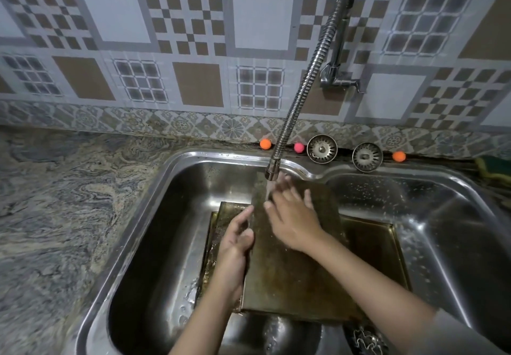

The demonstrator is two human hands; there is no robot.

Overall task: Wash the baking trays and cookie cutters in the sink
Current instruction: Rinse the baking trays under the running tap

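1. Baking tray (290, 266), dark and stained, sits tilted at centre frame inside the left basin of the sink (154, 194); its far end is raised under the running faucet (272, 170), and its near edge lies low toward the bottom of the frame.
2. Left hand (235, 241) grips the tray's left edge, fingers curled round the rim. Right hand (293, 216) lies flat on the upper face with fingers straight and spread, rubbing or pressing in the stream, grasping nothing.
3. Handling, as a judgement: the tray looks like thin, stiff metal, light enough for one hand, but wet and probably greasy, so slippery. The raised rim along the long sides is the safest hold; the flat face gives no purchase.
4. A second tray (373, 246) lies flat beneath it, right of centre.
5. Cookie cutters (369, 339), metal outlines, rest at the bottom edge, right of centre.
6. Two strainers (322, 148) and small coloured balls (265, 143) line the ledge behind.
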